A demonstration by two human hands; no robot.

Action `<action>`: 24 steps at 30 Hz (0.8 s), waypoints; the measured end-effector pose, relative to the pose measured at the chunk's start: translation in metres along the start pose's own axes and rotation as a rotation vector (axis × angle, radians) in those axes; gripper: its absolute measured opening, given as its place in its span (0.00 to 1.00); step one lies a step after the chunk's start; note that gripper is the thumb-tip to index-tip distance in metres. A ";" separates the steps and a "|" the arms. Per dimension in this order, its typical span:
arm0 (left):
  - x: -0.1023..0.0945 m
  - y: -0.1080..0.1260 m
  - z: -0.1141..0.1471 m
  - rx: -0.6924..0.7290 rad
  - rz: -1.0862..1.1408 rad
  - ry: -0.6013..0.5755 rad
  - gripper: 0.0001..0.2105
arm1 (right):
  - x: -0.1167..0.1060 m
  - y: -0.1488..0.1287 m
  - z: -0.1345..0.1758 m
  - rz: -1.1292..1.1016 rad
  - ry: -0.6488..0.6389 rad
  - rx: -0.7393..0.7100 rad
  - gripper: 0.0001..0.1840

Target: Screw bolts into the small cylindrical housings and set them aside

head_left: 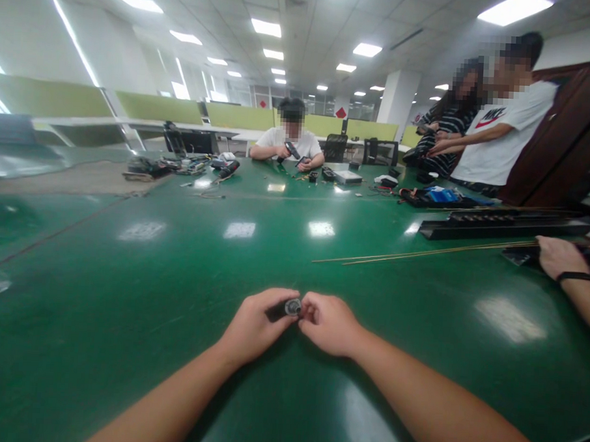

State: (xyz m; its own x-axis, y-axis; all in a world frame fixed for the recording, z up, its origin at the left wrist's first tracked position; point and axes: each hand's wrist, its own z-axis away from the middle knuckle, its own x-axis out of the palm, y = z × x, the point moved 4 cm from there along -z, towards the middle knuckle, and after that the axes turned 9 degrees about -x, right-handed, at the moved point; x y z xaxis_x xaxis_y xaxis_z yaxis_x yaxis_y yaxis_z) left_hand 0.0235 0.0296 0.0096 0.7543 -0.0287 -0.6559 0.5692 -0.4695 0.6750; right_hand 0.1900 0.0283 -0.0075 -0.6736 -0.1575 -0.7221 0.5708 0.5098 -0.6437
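Note:
My left hand (257, 323) is closed around a dark cylindrical piece (292, 306) with a round, silvery-grey end that faces me. Its body is mostly covered by my fingers and thumb, so I cannot make out its exact kind. Right beside that round end, my right hand (330, 323) has its fingers curled and pinched. Whatever lies between those fingertips, if anything, is hidden or too small to name. Both hands are just above the green tabletop (171, 372), close together.
At right lie thin brass-coloured rods (401, 257), a long black channel (500, 225) and another person's hand (562, 259). Across the table a seated person (298, 140) holds a tool. Tools and parts, including a power drill (229, 170), line the far side. Two people stand back right.

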 end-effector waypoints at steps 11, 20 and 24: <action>0.000 0.003 0.001 -0.032 0.045 -0.093 0.13 | 0.005 0.000 0.001 -0.041 -0.007 -0.006 0.05; -0.002 0.006 0.002 0.017 0.009 -0.101 0.17 | 0.005 0.012 0.000 -0.239 0.103 0.062 0.13; -0.001 0.001 0.004 -0.012 -0.010 -0.055 0.18 | 0.006 0.014 0.001 -0.309 0.128 0.074 0.16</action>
State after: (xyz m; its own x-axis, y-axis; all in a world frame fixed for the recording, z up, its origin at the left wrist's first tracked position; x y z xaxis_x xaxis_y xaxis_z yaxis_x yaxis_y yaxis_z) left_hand 0.0219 0.0257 0.0093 0.7294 -0.0731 -0.6802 0.5809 -0.4590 0.6722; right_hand 0.1941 0.0335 -0.0210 -0.8708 -0.1855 -0.4553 0.3596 0.3912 -0.8471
